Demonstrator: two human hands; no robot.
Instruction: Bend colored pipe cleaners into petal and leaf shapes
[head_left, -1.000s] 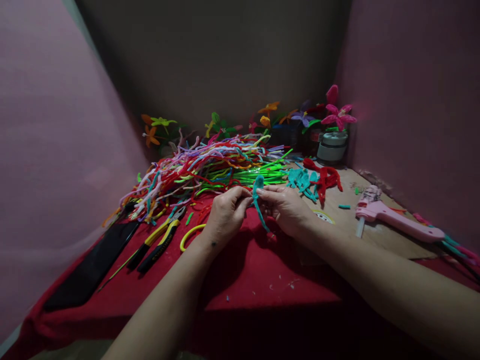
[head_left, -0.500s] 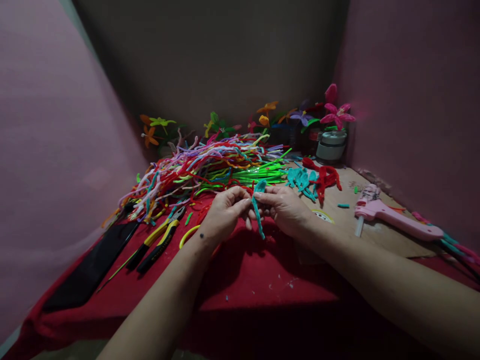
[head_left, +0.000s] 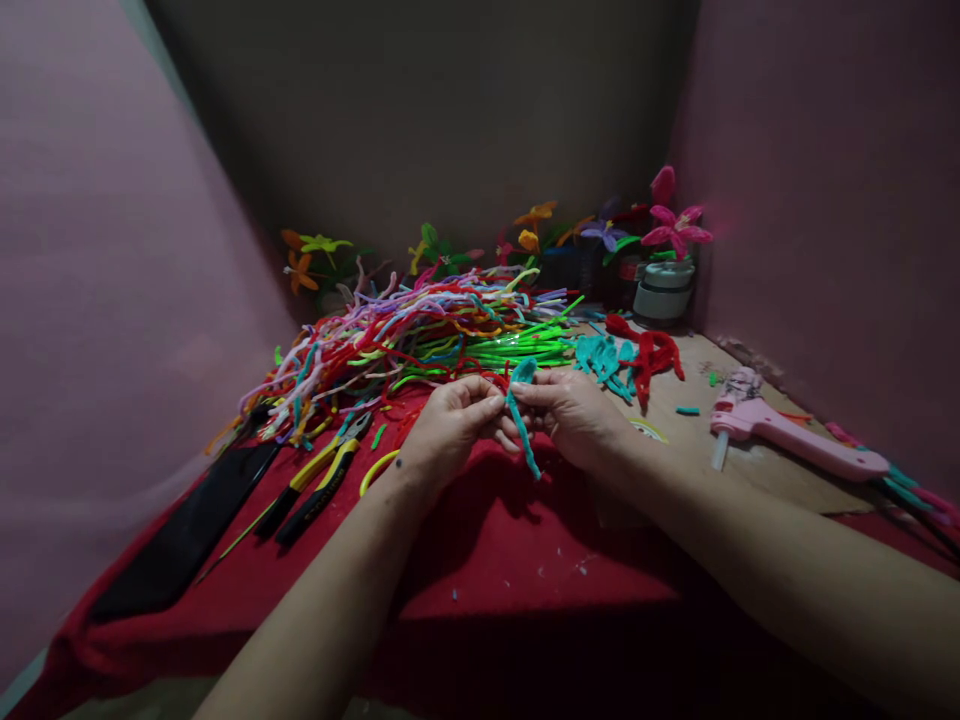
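Between my two hands, above the red cloth, is a teal fuzzy piece (head_left: 523, 420) with a leaf-like loop on top and a tail hanging down. My right hand (head_left: 571, 408) pinches it near the loop, thumb in front. My left hand (head_left: 463, 418) has thumb and fingertips pressed together at the left edge of the same piece. Behind my hands lies a large heap of coloured pipe cleaners (head_left: 405, 320), with a green bundle (head_left: 517, 348) at its right. More teal pieces (head_left: 600, 358) and red looped pieces (head_left: 654, 362) rest past my right hand.
Yellow-black pliers (head_left: 322, 482) and a black flat object (head_left: 187, 530) lie at the left. A pink glue gun (head_left: 802, 440) sits on a board (head_left: 757, 480) at the right. Pipe-cleaner flowers (head_left: 677, 232) stand along the back wall.
The tail of the teal piece has swung slightly to the right, and its loop is turned a little more rightward. Both hands keep nearly the same place and grip.
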